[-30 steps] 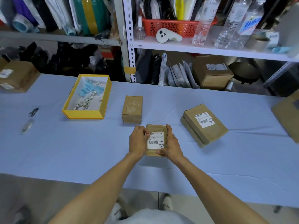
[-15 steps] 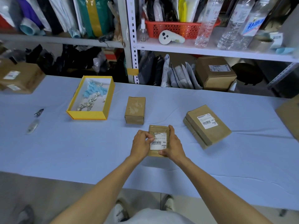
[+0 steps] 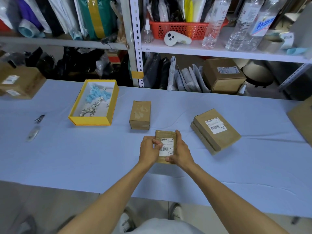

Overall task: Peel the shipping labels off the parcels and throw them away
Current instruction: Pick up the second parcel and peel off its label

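Note:
A small brown parcel (image 3: 164, 134) is held up off the blue table between both hands. My right hand (image 3: 181, 150) grips its right side and bottom. My left hand (image 3: 149, 149) is on its left side, fingertips pinching at the left edge of its white shipping label (image 3: 167, 147). A second small parcel (image 3: 140, 114) with no label on top lies just beyond. A flat parcel (image 3: 217, 134) with a white label (image 3: 215, 126) lies to the right. An open yellow box (image 3: 103, 123) holds crumpled scraps.
The blue table (image 3: 84, 157) has a small cutter and clip (image 3: 36, 127) at the left. A labelled carton (image 3: 18, 84) sits at the far left, another carton's edge (image 3: 302, 119) at the far right. Shelves with bottles, a red basket and bags stand behind.
My left fingers have shifted from the parcel's side onto the label's left edge, and the parcel has tipped a little more upright. The camera moved slightly closer.

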The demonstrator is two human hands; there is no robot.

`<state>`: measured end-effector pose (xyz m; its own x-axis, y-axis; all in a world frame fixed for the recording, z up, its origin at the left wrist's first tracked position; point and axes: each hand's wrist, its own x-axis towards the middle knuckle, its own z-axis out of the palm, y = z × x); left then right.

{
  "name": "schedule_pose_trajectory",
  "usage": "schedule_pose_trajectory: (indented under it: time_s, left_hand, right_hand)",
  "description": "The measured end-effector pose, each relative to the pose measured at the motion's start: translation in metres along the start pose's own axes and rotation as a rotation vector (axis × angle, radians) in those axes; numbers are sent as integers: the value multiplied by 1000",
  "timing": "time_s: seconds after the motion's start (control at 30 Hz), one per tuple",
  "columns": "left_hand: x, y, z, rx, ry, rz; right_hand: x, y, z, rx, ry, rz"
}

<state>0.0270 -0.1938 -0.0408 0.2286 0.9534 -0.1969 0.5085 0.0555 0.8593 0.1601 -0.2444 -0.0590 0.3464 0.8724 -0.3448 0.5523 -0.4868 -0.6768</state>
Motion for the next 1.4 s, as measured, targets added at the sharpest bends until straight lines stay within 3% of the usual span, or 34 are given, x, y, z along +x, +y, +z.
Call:
schedule_pose_trajectory:
  time_s: [0.47, 0.8, 1.4]
  left_hand:
    - [3, 15, 1, -189, 23, -274]
    - [-7, -5, -6, -133, 46, -34]
    - [-23, -21, -6, -56, -35, -8]
  right_hand:
    - [-3, 0, -2, -18, -8, -30]
    - [-4, -2, -5, 12, -4, -47]
    - [-2, -1, -3, 27, 2, -37]
